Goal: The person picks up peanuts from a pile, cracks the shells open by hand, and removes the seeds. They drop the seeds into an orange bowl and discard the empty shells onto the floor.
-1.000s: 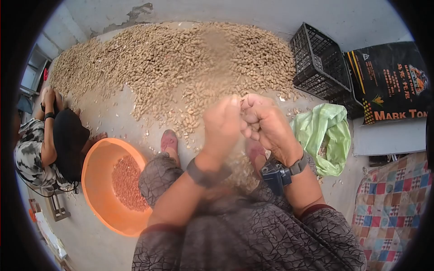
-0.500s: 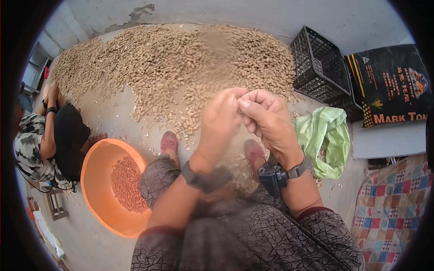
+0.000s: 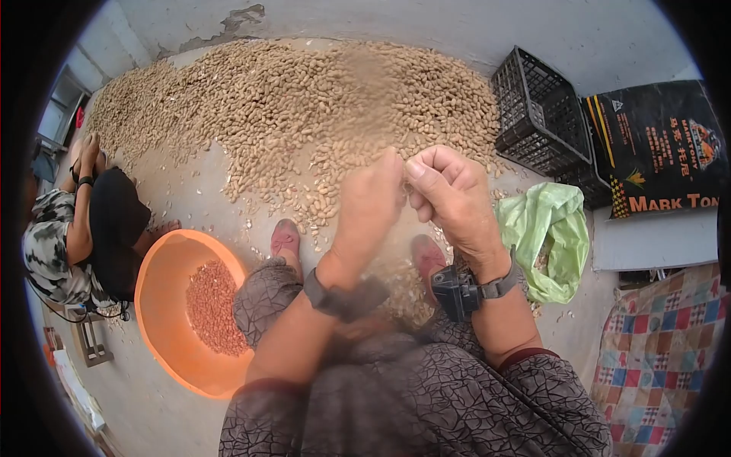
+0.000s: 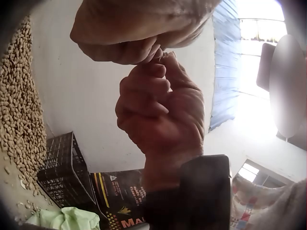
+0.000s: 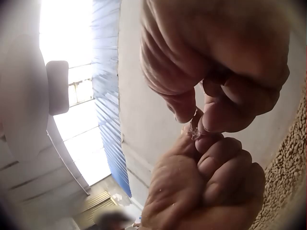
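Both hands meet fingertip to fingertip over the floor, in front of the knees. My left hand (image 3: pixel 367 209) has its fingers curled in, with thumb and forefinger pinching a small peanut (image 5: pixel 194 132) whose pale shell looks torn. My right hand (image 3: pixel 461 199) pinches at the same peanut from the other side, thumb bent against the forefinger. Fingers cover most of it; only ragged pale bits show in the wrist views. Beyond the hands spreads a large heap of unshelled peanuts (image 3: pixel 282 114). Red shelled peanuts (image 3: pixel 219 308) lie in an orange basin (image 3: pixel 164 305) beside the left knee.
At right stand a black plastic crate (image 3: pixel 537 114), a light green bag (image 3: pixel 544 240) and a black printed sack (image 3: pixel 659 148). A patchwork cloth (image 3: pixel 659 350) hangs or lies at lower right. Another person (image 3: pixel 76 221) sits at the left. Broken shells (image 3: pixel 403 289) lie between the feet.
The right hand has turned from a tight curl so its thumb now shows on top, pinching. The left hand stays near the same spot. The basin and heap look unchanged.
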Tool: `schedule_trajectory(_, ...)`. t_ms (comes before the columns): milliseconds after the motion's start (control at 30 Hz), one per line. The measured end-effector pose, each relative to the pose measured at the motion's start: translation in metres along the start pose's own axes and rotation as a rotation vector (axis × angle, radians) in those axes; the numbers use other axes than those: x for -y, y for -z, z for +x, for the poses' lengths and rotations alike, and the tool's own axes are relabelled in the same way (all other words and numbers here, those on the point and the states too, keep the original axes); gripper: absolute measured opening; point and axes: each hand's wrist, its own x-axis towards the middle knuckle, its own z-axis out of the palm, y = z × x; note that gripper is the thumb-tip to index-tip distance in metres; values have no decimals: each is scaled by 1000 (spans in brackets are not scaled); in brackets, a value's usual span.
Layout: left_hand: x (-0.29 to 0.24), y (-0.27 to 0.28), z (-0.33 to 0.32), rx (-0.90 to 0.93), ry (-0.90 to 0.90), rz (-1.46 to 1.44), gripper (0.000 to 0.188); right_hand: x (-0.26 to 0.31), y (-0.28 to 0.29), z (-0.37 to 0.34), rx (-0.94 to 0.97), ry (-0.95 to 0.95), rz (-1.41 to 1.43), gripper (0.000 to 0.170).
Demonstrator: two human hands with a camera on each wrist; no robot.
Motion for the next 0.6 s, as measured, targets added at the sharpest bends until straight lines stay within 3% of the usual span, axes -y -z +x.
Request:
schedule_trajectory(233,-4,-3,-8,9,-184,120,43,3,7,-2,29,-64,99,16)
schedule_trajectory(300,-2,-1,-10,30,-465,306,38,4,9,-2,66,-118,178,15)
schedule_trajectory(333,-1,-1,-10,32,-465,306,38,4,9,-2,65,-118,178,15)
schedule_trajectory(400,0,0,-10,-8,-695,474,35,5,10,-3,121,-174,282,14)
schedule_trajectory(433,-1,0,-10,-5,-694,474,35,3,12,-2,119,-175,284,14)
schedule_trajectory(500,-4,-1,-11,10,-861,526,34,-2,15,0,218,-156,420,14)
schedule_trajectory(600,-7,-1,-12,53,-878,511,35,2,14,-3,192,-149,394,13)
